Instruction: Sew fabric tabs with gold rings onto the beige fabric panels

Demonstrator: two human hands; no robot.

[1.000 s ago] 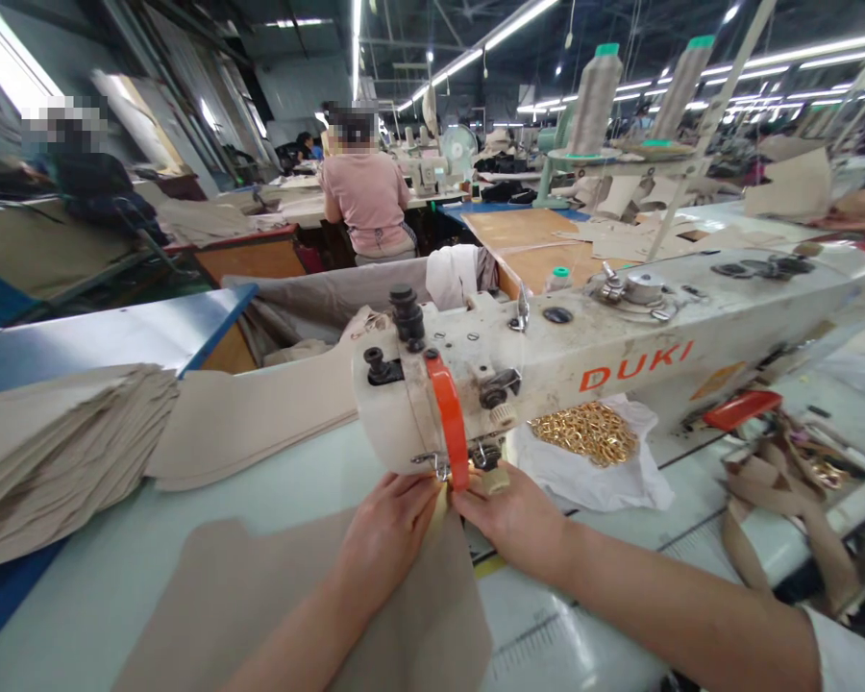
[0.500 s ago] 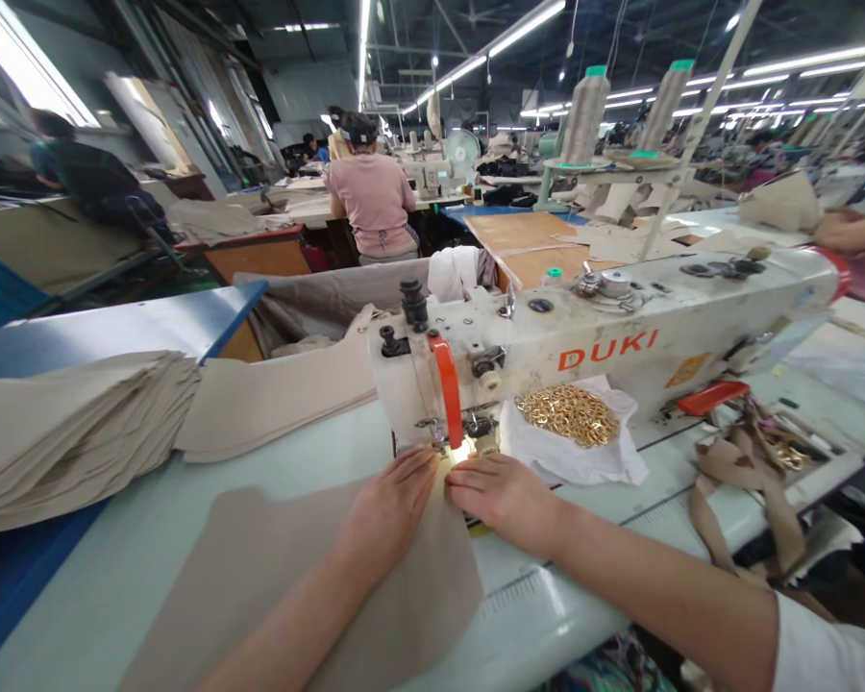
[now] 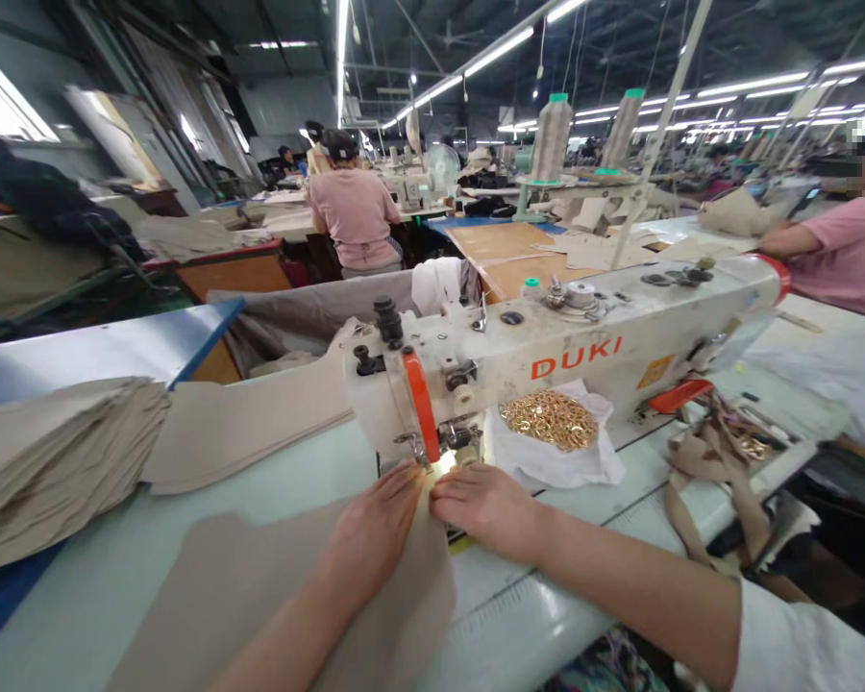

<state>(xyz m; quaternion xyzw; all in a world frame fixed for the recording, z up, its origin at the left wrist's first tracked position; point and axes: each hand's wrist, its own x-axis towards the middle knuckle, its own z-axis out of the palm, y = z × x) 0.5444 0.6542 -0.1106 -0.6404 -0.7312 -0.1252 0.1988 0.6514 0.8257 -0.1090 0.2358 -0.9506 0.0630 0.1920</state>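
Note:
My left hand (image 3: 375,524) lies flat, fingers stretched out, on a beige cut fabric piece (image 3: 237,596) spread on the pale table. My right hand (image 3: 480,507) presses flat on the same piece's right edge. Both sets of fingertips sit just under the needle area of the white DUKI sewing machine (image 3: 562,360), where a small lamp glows. The machine has an orange guard on its head.
A tall stack of beige pieces (image 3: 50,461) sits at the left, with more pieces (image 3: 252,418) behind. Gold metal rings on white cloth (image 3: 552,423) lie behind the machine arm. Beige straps (image 3: 713,471) hang at right. People in pink shirts (image 3: 357,216) work nearby.
The view has shifted and pulled back a little. Both hands stay pressed on the fabric at the needle, barely moved.

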